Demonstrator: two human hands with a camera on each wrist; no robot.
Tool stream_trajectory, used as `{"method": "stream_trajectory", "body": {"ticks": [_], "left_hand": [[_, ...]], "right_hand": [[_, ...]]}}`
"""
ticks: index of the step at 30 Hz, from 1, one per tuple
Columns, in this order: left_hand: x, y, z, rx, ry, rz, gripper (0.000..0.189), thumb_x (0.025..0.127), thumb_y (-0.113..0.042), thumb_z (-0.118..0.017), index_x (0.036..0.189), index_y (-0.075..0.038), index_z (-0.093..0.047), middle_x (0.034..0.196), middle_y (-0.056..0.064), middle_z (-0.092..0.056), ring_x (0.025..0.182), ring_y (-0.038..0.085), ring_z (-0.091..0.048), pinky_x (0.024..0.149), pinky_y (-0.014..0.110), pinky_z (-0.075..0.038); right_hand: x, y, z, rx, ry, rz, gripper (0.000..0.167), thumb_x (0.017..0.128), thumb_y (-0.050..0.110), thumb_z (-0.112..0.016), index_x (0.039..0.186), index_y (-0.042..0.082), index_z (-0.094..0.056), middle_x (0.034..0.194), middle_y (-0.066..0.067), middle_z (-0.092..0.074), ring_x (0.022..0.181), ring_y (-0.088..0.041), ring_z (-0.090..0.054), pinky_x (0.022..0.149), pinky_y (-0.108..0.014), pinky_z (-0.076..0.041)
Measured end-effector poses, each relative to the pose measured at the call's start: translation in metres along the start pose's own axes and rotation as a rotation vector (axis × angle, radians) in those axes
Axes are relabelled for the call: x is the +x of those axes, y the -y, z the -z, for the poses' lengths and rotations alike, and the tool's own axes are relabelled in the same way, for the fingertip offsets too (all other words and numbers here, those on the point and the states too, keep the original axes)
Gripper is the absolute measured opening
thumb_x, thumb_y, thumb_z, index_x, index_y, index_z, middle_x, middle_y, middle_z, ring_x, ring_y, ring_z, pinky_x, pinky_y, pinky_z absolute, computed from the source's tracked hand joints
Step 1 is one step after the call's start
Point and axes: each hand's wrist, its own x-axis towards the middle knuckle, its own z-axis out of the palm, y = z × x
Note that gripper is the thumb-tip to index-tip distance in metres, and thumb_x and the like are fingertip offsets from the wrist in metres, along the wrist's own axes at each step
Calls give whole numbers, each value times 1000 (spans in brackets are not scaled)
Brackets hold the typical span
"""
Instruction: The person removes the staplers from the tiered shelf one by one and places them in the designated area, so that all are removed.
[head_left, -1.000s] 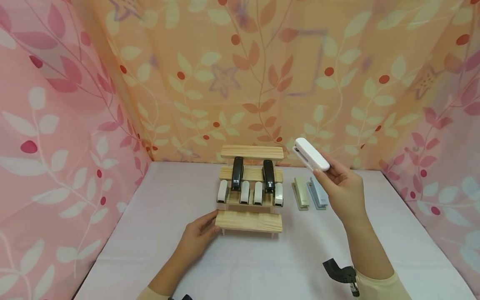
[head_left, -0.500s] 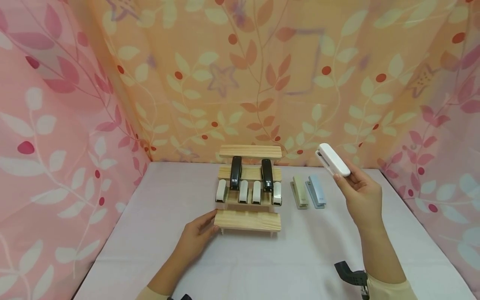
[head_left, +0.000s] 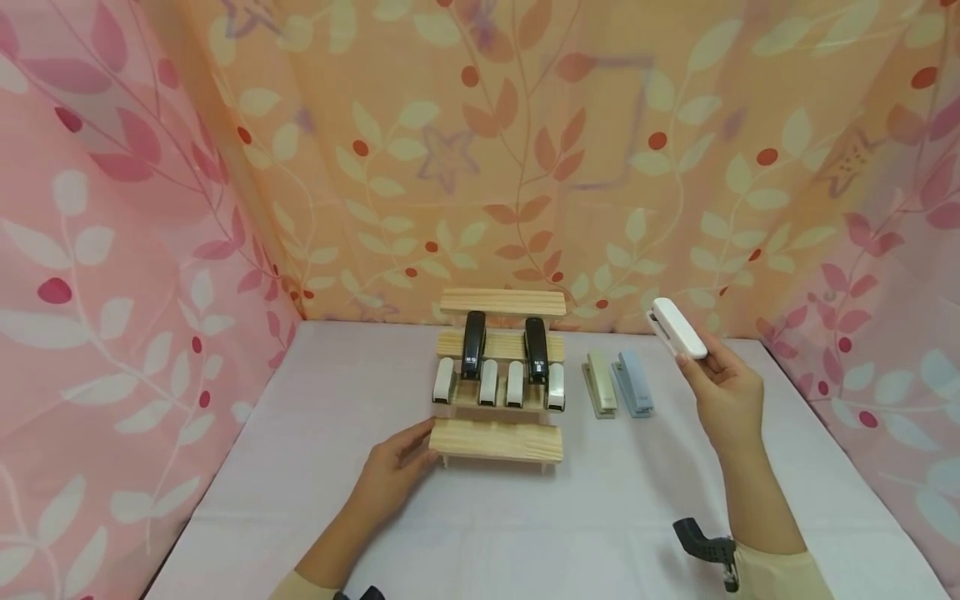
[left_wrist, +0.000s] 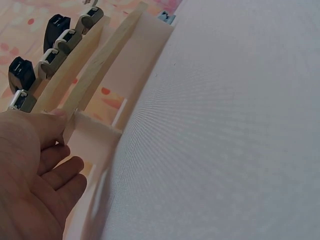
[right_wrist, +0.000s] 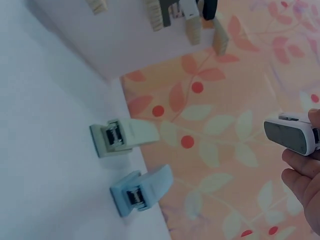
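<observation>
My right hand holds a white stapler in the air at the right, above the table and just right of a beige stapler and a blue stapler that lie side by side. The right wrist view shows the white stapler in my fingers, with the beige stapler and the blue stapler below. My left hand rests with straight fingers against the left end of the lowest step of a wooden stepped rack. The rack carries two black staplers and several small pale ones.
A pale tablecloth covers the table. Leaf-patterned fabric walls close in the left, back and right sides. The top step of the rack is bare. A black wrist strap shows on my right forearm.
My right hand has carried the white stapler to the right and slightly down, away from the rack. The left hand has stayed at the rack's lowest step.
</observation>
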Motion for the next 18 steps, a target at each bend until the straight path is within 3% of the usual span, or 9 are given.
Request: {"method": "stream_trajectory", "body": {"ticks": [6, 12, 18], "left_hand": [[1, 0, 0, 11, 6, -15, 53, 94, -35, -74, 144, -23, -60, 148, -6, -58, 136, 22, -56, 114, 36, -47], [1, 0, 1, -3, 1, -21, 52, 95, -29, -75, 144, -21, -60, 148, -4, -58, 136, 23, -57, 113, 33, -48], [1, 2, 1, -21, 9, -20, 53, 94, -31, -75, 144, -21, -60, 148, -3, -57, 137, 22, -56, 112, 31, -48]], "right_hand": [[4, -21, 5, 11, 8, -46, 53, 92, -3, -73, 142, 2, -59, 145, -31, -51, 121, -8, -62, 92, -10, -52], [11, -43, 11, -73, 31, -126, 54, 96, 2, -71, 147, -2, -52, 148, -28, -48, 130, -16, -57, 92, -6, -50], [15, -69, 18, -118, 58, -191, 57, 98, 5, -69, 150, -2, -46, 149, -29, -46, 127, -6, -56, 91, -4, -49]]}}
